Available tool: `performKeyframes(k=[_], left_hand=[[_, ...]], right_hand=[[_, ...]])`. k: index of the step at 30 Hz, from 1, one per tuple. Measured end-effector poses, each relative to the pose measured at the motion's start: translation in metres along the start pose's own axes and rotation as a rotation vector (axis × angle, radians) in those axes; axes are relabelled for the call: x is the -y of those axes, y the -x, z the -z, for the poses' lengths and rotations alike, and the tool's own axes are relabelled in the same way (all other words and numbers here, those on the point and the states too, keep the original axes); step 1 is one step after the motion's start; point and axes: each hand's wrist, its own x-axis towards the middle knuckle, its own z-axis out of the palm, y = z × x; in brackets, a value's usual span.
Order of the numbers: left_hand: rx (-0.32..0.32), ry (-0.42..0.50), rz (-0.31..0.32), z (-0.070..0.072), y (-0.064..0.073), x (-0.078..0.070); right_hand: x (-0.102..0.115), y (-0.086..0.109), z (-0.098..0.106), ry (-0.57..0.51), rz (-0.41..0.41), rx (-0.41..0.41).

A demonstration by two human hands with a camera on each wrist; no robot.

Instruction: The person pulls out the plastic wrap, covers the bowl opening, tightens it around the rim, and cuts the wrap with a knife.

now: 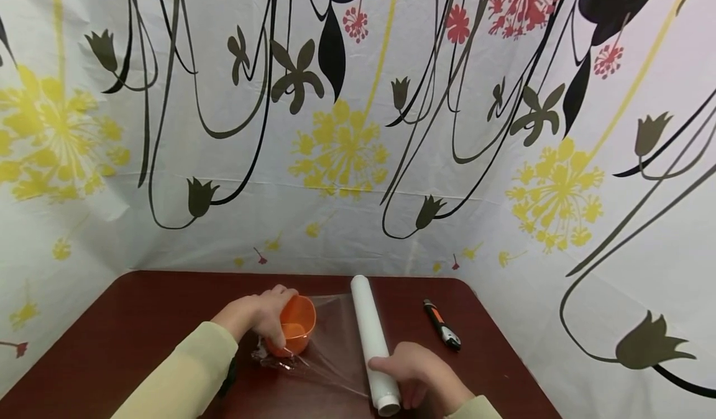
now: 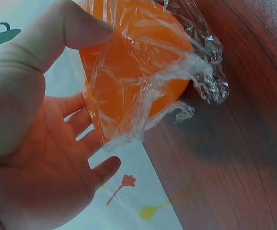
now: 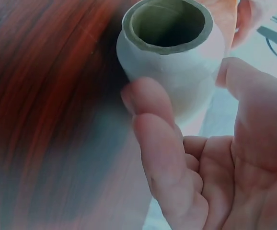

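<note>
My left hand [image 1: 254, 313] grips an orange bowl [image 1: 300, 319], tilted with its open mouth toward the right. In the left wrist view the thumb presses crumpled cling film [image 2: 150, 93] against the bowl's side, and fingers lie along the far side. A clear sheet of film [image 1: 338, 326] stretches from the bowl to a white roll of cling film [image 1: 369, 332]. The right hand [image 1: 422, 372] holds the roll near its close end, thumb on top and fingers at the right side. The hollow core of the roll [image 3: 177, 72] shows in the right wrist view.
A slim black, orange and silver tool [image 1: 442, 326], perhaps a utility knife, lies right of the roll. Everything rests on a dark red-brown wooden table [image 1: 168, 301]. A white flower-patterned sheet [image 1: 347, 232] hangs behind and at the sides.
</note>
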Motion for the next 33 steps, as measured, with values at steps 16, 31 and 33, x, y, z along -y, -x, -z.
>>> performKeyframes(k=[16, 31, 33], left_hand=[[0.038, 0.03, -0.025, 0.008, 0.004, 0.01], [0.022, 0.01, -0.001, 0.001, 0.002, 0.005], [0.018, 0.018, -0.003, 0.002, 0.003, 0.005]], right_hand=[[-0.007, 0.0, 0.005, -0.076, 0.001, 0.062], [-0.023, 0.001, 0.006, -0.116, -0.025, 0.066], [-0.024, 0.001, 0.01, -0.106, -0.039, 0.062]])
